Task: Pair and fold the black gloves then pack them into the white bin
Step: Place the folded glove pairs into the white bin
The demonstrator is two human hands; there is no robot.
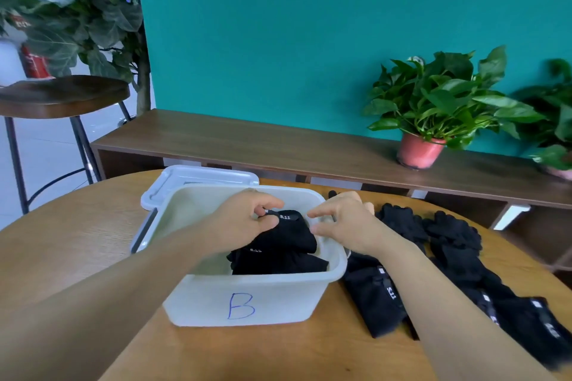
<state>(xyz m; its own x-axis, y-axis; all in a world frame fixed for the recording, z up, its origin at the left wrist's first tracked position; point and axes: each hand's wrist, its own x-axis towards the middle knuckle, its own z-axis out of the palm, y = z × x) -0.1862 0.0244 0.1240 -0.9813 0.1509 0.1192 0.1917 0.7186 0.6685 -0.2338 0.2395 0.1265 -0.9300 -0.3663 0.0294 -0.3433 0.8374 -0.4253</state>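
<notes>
A white bin marked "B" stands on the round wooden table. Inside it lie folded black gloves. My left hand is over the bin and pinches the cuff of the top folded pair. My right hand hovers just right of that pair above the bin's right rim, fingers relaxed and spread, holding nothing. More black gloves lie flat in a row on the table right of the bin, partly hidden by my right forearm.
The bin's lid lies behind it. A wooden table holds everything. A low shelf with a potted plant runs along the teal wall. A stool stands at the left.
</notes>
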